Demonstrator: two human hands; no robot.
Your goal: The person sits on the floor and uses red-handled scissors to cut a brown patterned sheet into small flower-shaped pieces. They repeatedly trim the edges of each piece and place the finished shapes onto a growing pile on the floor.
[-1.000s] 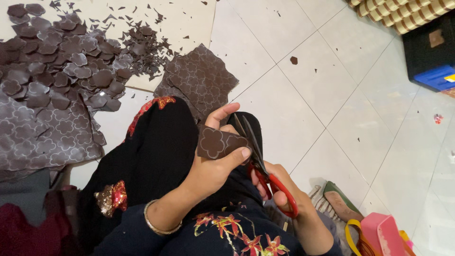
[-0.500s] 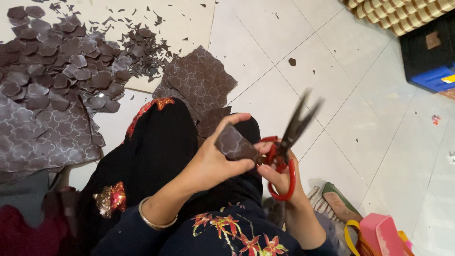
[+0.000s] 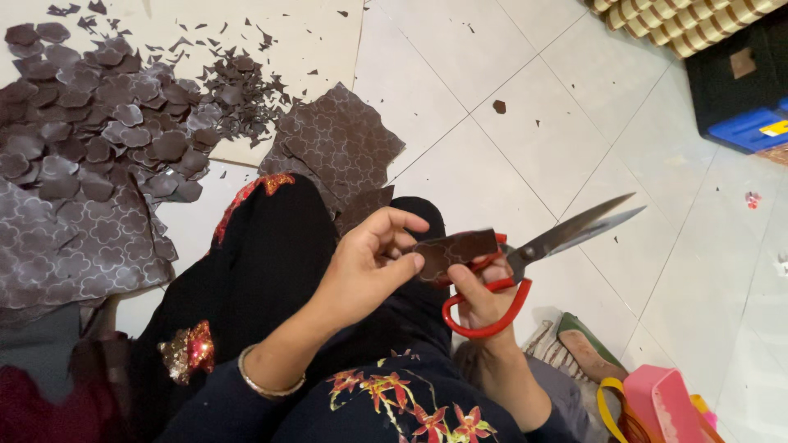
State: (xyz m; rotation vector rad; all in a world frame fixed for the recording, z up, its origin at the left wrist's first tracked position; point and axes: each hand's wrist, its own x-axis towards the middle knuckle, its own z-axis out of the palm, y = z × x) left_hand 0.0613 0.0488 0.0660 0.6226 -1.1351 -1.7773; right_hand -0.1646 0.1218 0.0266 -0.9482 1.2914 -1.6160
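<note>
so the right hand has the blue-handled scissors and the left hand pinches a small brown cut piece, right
Not quite: the scissors have red handles, not blue, as the head view shows. The rest holds: the right hand grips them, and the left hand pinches a small brown cut piece.

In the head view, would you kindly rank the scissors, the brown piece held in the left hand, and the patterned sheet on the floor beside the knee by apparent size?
1. Patterned sheet, largest, though it lies farther from the camera.
2. Scissors.
3. Brown piece in the left hand, clearly smallest.
</note>
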